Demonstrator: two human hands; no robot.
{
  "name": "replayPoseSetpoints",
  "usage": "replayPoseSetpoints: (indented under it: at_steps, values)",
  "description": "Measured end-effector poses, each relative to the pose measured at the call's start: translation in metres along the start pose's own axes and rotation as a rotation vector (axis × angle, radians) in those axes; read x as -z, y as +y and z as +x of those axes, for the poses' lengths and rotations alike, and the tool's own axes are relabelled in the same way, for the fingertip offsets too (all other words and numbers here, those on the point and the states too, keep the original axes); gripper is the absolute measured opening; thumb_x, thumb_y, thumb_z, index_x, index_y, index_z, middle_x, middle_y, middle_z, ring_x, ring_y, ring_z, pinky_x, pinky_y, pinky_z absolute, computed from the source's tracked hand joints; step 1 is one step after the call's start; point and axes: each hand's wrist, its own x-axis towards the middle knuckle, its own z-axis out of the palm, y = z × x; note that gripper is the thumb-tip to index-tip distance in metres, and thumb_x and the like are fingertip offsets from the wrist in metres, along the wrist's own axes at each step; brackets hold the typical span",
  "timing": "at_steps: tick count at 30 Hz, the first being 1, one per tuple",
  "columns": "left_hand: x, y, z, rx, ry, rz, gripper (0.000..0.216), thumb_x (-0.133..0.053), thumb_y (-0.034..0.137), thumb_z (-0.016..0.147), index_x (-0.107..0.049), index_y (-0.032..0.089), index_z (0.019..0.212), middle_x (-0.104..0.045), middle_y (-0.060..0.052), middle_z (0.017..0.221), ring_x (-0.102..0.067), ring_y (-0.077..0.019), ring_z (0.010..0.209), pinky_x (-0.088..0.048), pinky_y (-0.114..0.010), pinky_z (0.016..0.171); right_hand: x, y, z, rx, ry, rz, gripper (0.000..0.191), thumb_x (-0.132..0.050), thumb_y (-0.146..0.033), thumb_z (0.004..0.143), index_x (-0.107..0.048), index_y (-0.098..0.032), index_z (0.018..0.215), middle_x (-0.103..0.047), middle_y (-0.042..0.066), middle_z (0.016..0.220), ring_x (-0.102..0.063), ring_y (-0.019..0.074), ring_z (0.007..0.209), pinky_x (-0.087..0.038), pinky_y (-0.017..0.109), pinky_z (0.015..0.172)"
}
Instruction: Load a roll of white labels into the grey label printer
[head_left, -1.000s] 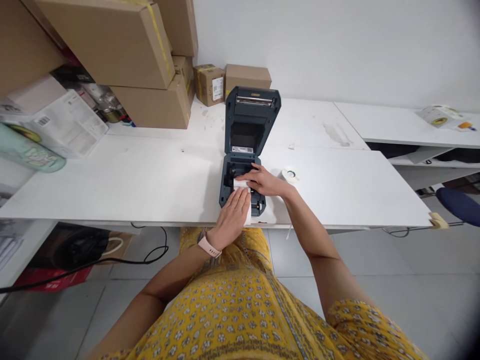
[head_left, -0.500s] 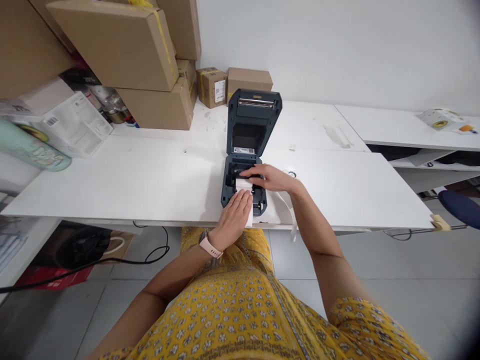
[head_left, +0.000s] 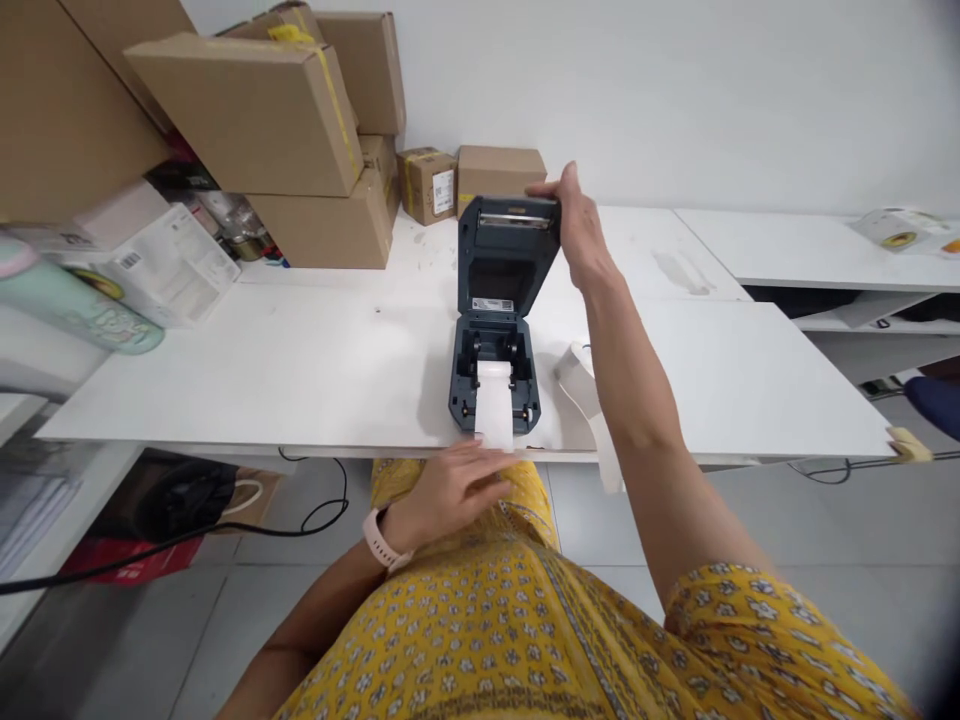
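A dark label printer (head_left: 456,395) stands at the table's front edge with its lid (head_left: 506,258) raised. From a small white roll inside, a paper strip (head_left: 495,405) runs forward over the printer's front. My left hand (head_left: 450,490) is at the strip's front end, fingers stretched out and touching or very near it, thumb apart. My right hand (head_left: 581,230) grips the lid's upper right corner, with some fingers hidden behind it. Right of the printer, a loose curled white strip (head_left: 581,385) lies on the table and hangs over the edge, partly behind my right forearm.
Cardboard boxes (head_left: 247,120) are stacked at the back left, and two smaller boxes (head_left: 501,168) stand behind the printer. A mint-green bottle (head_left: 97,310) and a white package (head_left: 176,265) are at the left. A black cable (head_left: 247,520) runs below the white table (head_left: 315,370).
My right hand has moved from inside the printer up to the lid's corner. My left hand has slid back toward me, uncovering the paper strip. The lid still stands raised.
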Motion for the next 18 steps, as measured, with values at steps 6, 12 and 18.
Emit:
replayPoseSetpoints:
  at_steps: [6,12,18]
  values:
    - [0.02,-0.029,-0.008,0.437,0.628,-0.293,0.049,-0.053,0.046,0.098,-0.051,0.032,0.146,-0.05,-0.006,0.155,-0.049,-0.0262,0.141,-0.042,-0.049,0.118,-0.026,-0.018,-0.165,0.031,0.113,0.035,0.04,-0.039,-0.051,0.104,-0.073,-0.03,0.103,-0.074,0.001,0.113,-0.067,0.0207,0.114,-0.052,0.044,0.105]
    - [-0.003,-0.052,0.037,0.637,0.5,-0.663,0.076,-0.062,0.055,0.09,-0.03,0.036,0.156,-0.019,-0.003,0.17,-0.016,-0.029,0.157,-0.023,-0.051,0.127,-0.058,0.004,-0.243,-0.292,0.204,-0.028,0.063,-0.061,-0.049,0.092,-0.042,-0.033,0.15,-0.038,0.008,0.162,-0.034,0.0268,0.151,-0.03,0.059,0.123]
    - [-0.016,-0.065,0.054,0.608,0.408,-0.788,0.078,-0.069,0.048,0.085,-0.039,0.019,0.15,-0.05,-0.015,0.153,-0.05,-0.0319,0.14,-0.043,-0.049,0.116,-0.067,0.018,-0.24,-0.573,0.122,0.384,0.09,-0.066,-0.058,0.085,-0.02,-0.034,0.159,-0.028,0.009,0.168,-0.033,0.0287,0.152,-0.034,0.055,0.122]
